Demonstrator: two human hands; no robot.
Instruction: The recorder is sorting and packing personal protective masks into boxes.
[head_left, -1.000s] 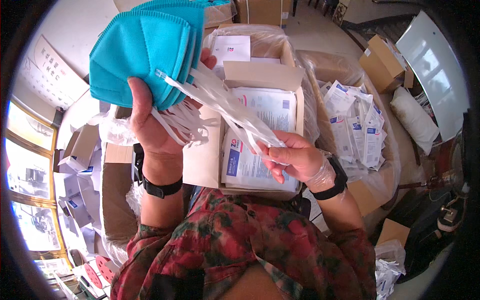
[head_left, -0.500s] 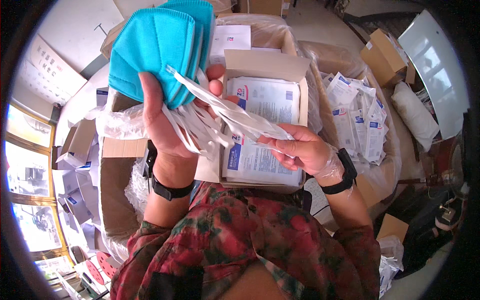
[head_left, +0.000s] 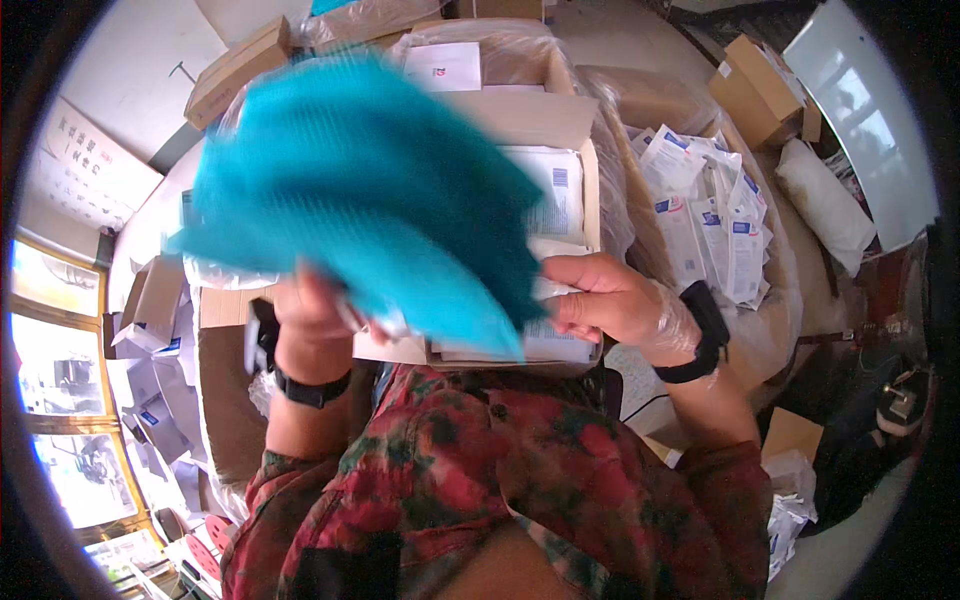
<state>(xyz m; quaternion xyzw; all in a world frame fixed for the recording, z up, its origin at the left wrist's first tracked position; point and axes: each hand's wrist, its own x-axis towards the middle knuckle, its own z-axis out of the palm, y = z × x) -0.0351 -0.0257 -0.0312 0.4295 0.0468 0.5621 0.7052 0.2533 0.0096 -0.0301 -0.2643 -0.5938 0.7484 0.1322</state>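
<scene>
Pinched white straps (head_left: 550,288) in right grip (head_left: 615,305), beside blurred teal masks (head_left: 360,180) above open box (head_left: 545,112); could not tell state of blurred left grip (head_left: 312,308).

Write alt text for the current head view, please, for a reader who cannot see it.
Blurred teal face masks are held above an open carton of white packets, the left hand at their lower edge and the right hand pinching white straps. Further right, a plastic-lined box holds more packets.
</scene>
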